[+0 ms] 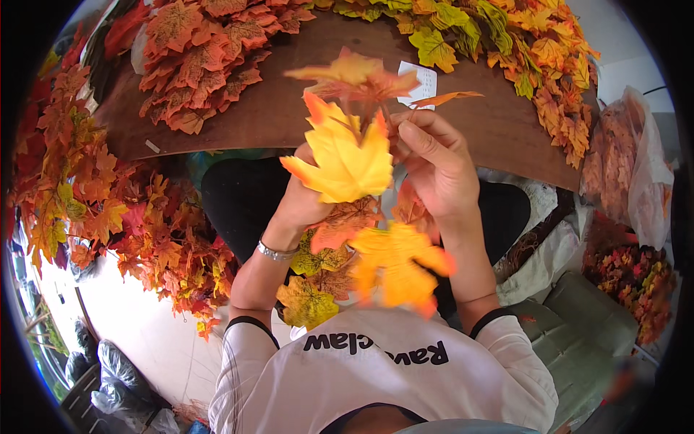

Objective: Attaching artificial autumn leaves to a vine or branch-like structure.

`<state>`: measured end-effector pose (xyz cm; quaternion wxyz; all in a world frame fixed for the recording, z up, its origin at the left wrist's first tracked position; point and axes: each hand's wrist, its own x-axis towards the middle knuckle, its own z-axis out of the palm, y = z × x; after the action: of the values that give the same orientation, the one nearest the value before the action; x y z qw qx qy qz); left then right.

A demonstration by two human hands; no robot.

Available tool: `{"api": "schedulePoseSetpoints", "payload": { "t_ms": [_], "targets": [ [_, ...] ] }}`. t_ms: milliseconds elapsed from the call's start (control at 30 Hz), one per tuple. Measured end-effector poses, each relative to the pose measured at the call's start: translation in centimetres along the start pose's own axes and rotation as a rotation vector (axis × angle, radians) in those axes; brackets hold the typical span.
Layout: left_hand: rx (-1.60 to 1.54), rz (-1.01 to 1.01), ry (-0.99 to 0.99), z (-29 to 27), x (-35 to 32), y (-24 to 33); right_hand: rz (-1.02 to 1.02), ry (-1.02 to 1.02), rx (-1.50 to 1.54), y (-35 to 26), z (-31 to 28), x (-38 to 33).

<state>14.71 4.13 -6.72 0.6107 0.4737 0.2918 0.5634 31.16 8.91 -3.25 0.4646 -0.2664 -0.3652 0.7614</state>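
Observation:
Between my two hands hangs a garland of artificial maple leaves in yellow, orange and red, running down to my lap. My right hand (442, 160) pinches a thin stem near the garland's upper end, thumb and fingers pressed together. Curled in from the left, my left hand (306, 195) is closed on the garland behind a large yellow leaf (340, 159); that leaf hides its fingertips. Above them a reddish-orange leaf (354, 76) sticks up, blurred. Lower down hang a bright orange-yellow leaf (397, 264) and a yellow-green leaf (307, 301).
A brown table (303, 116) curves ahead, bearing orange-red leaves (206, 58), yellow-orange leaves (553, 61) and a white paper slip (426, 83). More leaf garlands (155, 239) hang at the left. On the right are a plastic bag of leaves (614, 163) and a green cushioned seat (564, 340).

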Motion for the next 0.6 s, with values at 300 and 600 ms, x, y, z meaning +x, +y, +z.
{"api": "schedulePoseSetpoints", "payload": {
  "t_ms": [300,600],
  "targets": [
    [-0.603,-0.001,-0.031,1.8,0.9,-2.0,0.252,0.101,0.445,1.9,0.6,-1.2],
    [-0.509,0.005,-0.043,1.2,3.1,-2.9,0.224,-0.045,0.361,1.8,1.8,-1.3]
  ]
}}
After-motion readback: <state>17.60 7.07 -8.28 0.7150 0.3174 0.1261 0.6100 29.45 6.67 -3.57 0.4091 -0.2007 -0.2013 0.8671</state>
